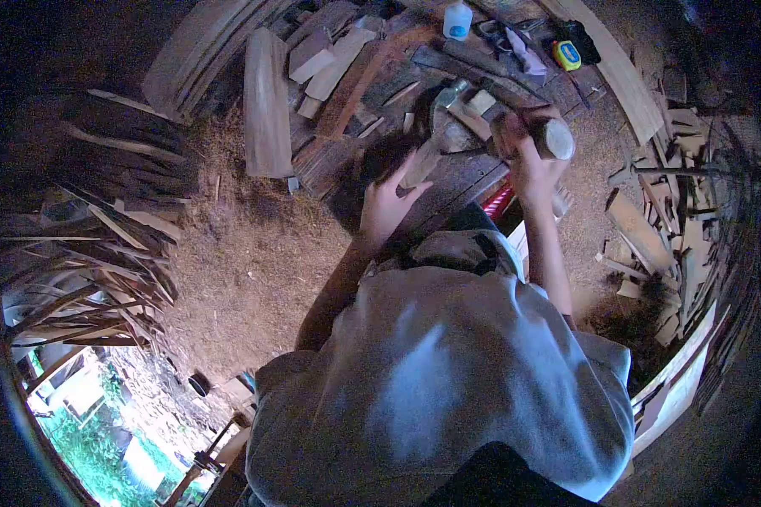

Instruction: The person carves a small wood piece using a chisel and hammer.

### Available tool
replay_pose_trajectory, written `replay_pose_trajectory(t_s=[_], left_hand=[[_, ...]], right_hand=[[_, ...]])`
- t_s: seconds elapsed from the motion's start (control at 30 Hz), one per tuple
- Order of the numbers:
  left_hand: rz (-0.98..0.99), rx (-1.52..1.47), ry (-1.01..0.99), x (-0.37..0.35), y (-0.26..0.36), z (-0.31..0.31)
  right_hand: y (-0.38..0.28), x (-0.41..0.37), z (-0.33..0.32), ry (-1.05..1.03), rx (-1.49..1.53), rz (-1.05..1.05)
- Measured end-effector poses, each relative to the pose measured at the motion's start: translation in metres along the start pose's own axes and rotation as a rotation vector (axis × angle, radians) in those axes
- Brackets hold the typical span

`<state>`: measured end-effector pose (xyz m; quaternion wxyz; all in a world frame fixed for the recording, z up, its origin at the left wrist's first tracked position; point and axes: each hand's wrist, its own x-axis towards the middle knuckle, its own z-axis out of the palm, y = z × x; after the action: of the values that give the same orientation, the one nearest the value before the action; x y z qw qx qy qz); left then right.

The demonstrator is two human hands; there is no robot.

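Wood shavings cover the floor (254, 253) of a dim workshop, with stacked boards and offcuts around a dark, low bench (458, 184). At the left, a long board (267, 106) lies beside smaller blocks (311, 57), probably set aside to leave working room. The left hand (385, 207) is partly open, thumb and fingers spread around the near end of a pale wooden piece (421, 162), perhaps to steady it; whether they press on it, I cannot tell. Right of that, the right hand (534, 173) is curled firmly around a round-ended piece of wood (556, 140), held up close to the bench, likely for control. Its palm side is hidden, shadow blurs the wood's far end, and the dark borders cut off the room.
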<state>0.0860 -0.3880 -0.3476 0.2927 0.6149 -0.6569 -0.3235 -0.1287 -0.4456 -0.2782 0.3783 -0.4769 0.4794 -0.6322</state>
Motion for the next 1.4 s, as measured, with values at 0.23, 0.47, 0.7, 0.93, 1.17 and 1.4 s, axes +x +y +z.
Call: replay_pose_trajectory(t_s=[0.23,0.47,0.7,0.93,1.17,1.4], left_hand=[[0.023,-0.058,-0.001,0.003,-0.007,0.003],[0.022,0.238,-0.066,0.007,-0.005,0.002],[0.084,-0.029,0.041,-0.001,-0.013,0.003],[0.087,-0.004,0.049,-0.004,-0.009,0.004],[0.045,0.020,0.024,-0.004,-0.009,0.007],[-0.149,0.079,-0.107,0.002,0.002,-0.006]], right_hand=[[0.005,0.003,0.001,-0.053,0.097,-0.004],[0.005,-0.009,0.003,-0.047,-0.078,-0.046],[-0.021,-0.020,0.005,-0.137,-0.278,-0.307],[-0.016,-0.014,0.011,-0.139,-0.187,-0.189],[-0.008,-0.015,0.012,-0.191,-0.191,-0.116],[0.007,-0.019,0.024,-0.078,-0.286,-0.215]])
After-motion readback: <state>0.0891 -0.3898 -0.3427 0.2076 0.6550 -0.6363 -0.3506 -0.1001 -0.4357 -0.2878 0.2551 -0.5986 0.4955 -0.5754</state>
